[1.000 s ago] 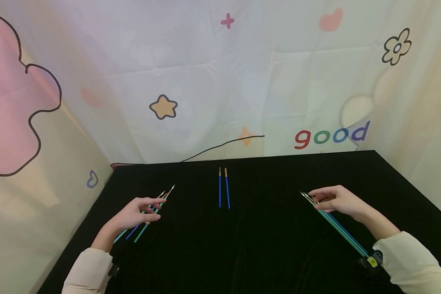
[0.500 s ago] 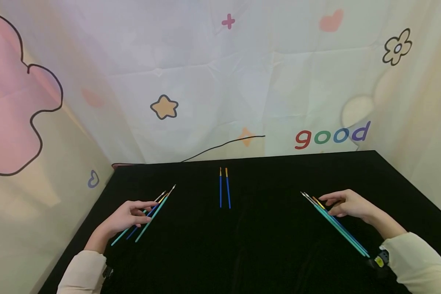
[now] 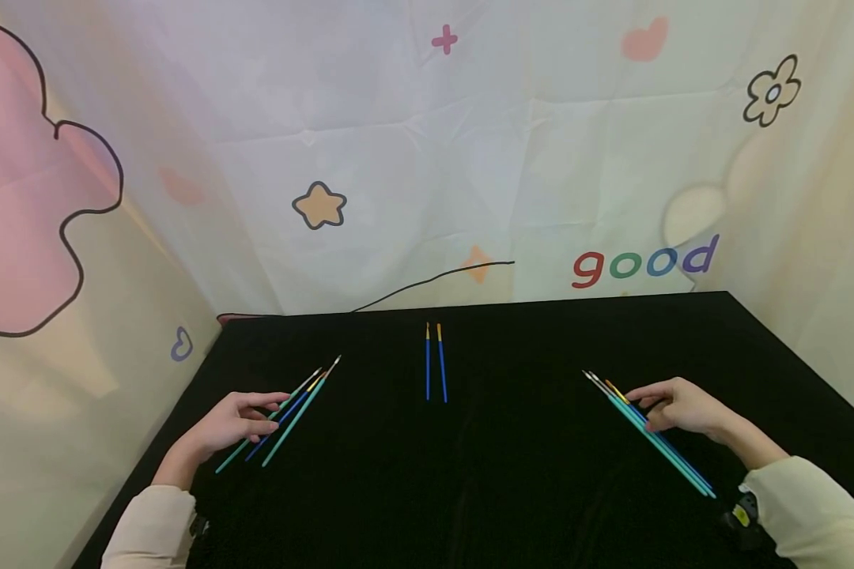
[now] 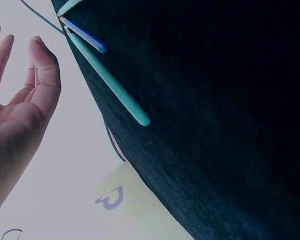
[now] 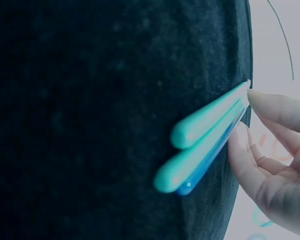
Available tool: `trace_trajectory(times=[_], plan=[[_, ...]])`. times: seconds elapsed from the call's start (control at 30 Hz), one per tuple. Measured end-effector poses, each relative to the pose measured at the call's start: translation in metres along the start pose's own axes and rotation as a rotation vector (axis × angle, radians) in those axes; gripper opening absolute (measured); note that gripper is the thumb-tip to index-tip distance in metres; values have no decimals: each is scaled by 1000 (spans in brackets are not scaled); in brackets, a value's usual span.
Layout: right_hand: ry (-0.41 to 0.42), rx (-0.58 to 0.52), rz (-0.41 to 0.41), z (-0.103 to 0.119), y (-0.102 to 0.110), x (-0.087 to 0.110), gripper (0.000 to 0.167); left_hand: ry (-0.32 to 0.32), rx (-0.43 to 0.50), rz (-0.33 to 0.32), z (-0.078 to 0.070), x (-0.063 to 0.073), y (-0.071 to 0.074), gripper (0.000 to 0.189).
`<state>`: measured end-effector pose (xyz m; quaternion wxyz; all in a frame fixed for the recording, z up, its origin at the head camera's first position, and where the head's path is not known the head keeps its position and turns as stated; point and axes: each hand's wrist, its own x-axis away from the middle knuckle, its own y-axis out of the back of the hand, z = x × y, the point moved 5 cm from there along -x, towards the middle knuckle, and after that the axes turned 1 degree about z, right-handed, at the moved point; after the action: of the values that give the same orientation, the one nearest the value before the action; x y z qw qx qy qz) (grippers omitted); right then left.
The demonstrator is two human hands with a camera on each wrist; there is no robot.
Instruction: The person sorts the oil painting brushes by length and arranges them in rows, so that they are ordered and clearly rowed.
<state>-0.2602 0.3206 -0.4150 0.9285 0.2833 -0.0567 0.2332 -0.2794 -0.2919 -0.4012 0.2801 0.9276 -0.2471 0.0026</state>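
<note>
In the head view my left hand point(image 3: 231, 419) is over three paintbrushes at the left, fingers loosely bent and holding nothing. They are a teal brush point(image 3: 299, 417), a blue brush point(image 3: 295, 407) and another teal brush point(image 3: 232, 456), partly behind the hand. The left wrist view shows thumb and fingers apart, off the teal handle point(image 4: 110, 80). At the right, my right hand point(image 3: 686, 407) has its fingertips right at the side of a blue brush point(image 3: 672, 452), beside two teal brushes point(image 5: 204, 120). Thumb and forefinger stand apart around the brushes' upper part in the right wrist view.
Two blue paintbrushes, a left one point(image 3: 428, 371) and a right one point(image 3: 442, 373), lie side by side, bristles away from me, at the middle back of the black cloth-covered table point(image 3: 455, 490). A printed curtain point(image 3: 398, 158) hangs behind the table's far edge.
My left hand has drawn back left and toward me from the left brushes' bristle ends. The right hand has slid right and nearer along the right brushes, leaving their tips uncovered.
</note>
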Motion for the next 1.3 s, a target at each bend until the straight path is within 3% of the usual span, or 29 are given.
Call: trace_trajectory(times=[0.47,0.83,1.07,1.3], plan=[[-28,57,-50,0,-3,3,54,40,-19,-7,14,-2,12,45],[-11,13,-23,1,-2,2,55,17,-19,49,25,-11,15,34],[-22,3,-21,-1,-2,1,54,21,-24,81,21,-12,15,31],[-30,6,-26,-1,-2,1,55,28,-56,56,18,-11,18,33]])
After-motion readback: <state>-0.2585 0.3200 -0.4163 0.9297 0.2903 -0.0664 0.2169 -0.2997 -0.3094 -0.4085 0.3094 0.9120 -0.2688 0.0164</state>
